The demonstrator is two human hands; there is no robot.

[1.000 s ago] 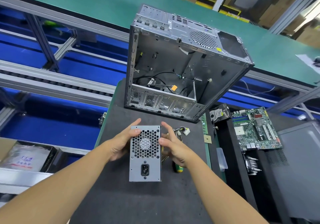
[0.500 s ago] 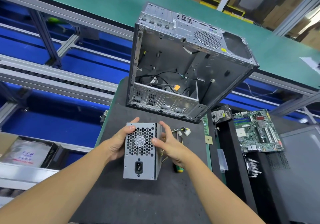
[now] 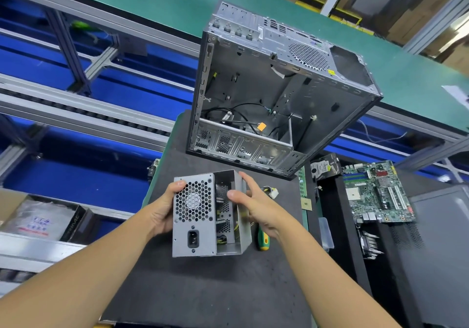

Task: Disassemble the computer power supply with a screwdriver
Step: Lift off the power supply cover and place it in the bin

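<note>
A grey metal power supply (image 3: 194, 228) stands upright on the dark mat, its fan grille and socket facing me. My left hand (image 3: 162, 211) grips its left side. My right hand (image 3: 256, 206) holds the grey cover panel (image 3: 243, 226), which is swung away from the body on the right, so the inside with wires and parts shows. A screwdriver with a green and yellow handle (image 3: 262, 239) lies on the mat just right of the unit, partly under my right wrist. The supply's cable connectors (image 3: 271, 192) lie behind my right hand.
An open, gutted computer case (image 3: 279, 94) stands on the mat behind the power supply. To the right lie a motherboard (image 3: 375, 193), a hard drive (image 3: 324, 168) and a black side panel (image 3: 441, 251). A conveyor frame and a box (image 3: 40, 216) sit to the left.
The power supply has been turned and its cover panel pulled away on the right side, exposing the inside. Both hands stayed on the unit.
</note>
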